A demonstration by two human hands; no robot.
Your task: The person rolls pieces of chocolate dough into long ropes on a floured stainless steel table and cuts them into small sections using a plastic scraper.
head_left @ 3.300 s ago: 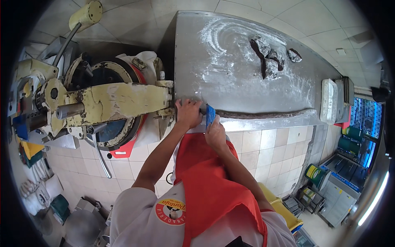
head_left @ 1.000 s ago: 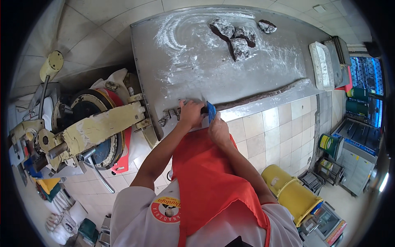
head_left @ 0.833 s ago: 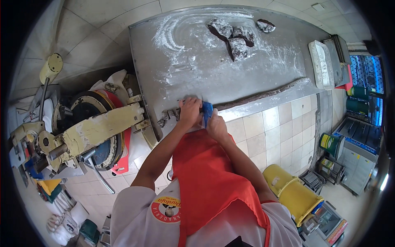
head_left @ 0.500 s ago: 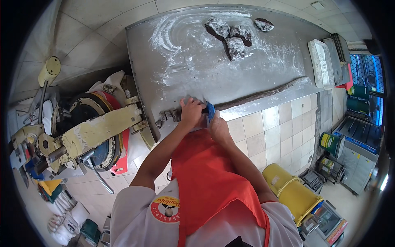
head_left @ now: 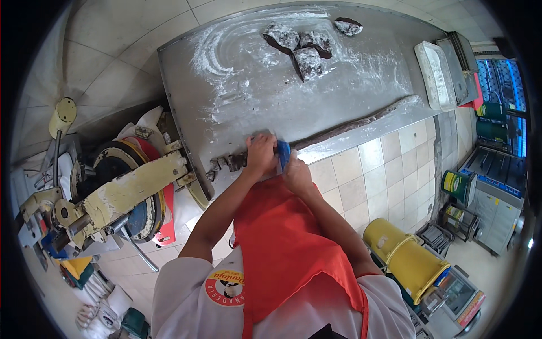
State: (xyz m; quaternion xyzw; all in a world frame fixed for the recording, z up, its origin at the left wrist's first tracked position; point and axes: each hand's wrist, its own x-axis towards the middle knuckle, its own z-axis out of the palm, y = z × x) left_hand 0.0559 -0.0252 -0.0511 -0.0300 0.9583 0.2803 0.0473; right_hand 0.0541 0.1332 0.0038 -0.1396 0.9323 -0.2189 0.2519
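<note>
A long rope of dark brown dough (head_left: 350, 125), dusted with flour, lies along the near edge of the steel table. My left hand (head_left: 261, 152) is over the rope's left end with its fingers bent down around it; the dough underneath is mostly hidden. In my right hand (head_left: 297, 174) is a blue dough scraper (head_left: 283, 155), gripped and held upright across the rope, right beside my left fingers. Its lower edge is hard to make out. Several short cut dough pieces (head_left: 228, 163) sit in a row to the left of my left hand.
Floured dark dough chunks (head_left: 307, 61) and a smaller piece (head_left: 348, 26) lie toward the table's (head_left: 186, 113) far side. A whitish tray (head_left: 436, 76) stands at its right end. Left of the table is a cream-coloured machine (head_left: 124, 183) with a projecting handle. A yellow bin (head_left: 403, 254) stands at right.
The view has shifted slightly, moving the table up and left in the picture. The scraper and both hands stay close together at the rope; the row of cut pieces shows a little longer.
</note>
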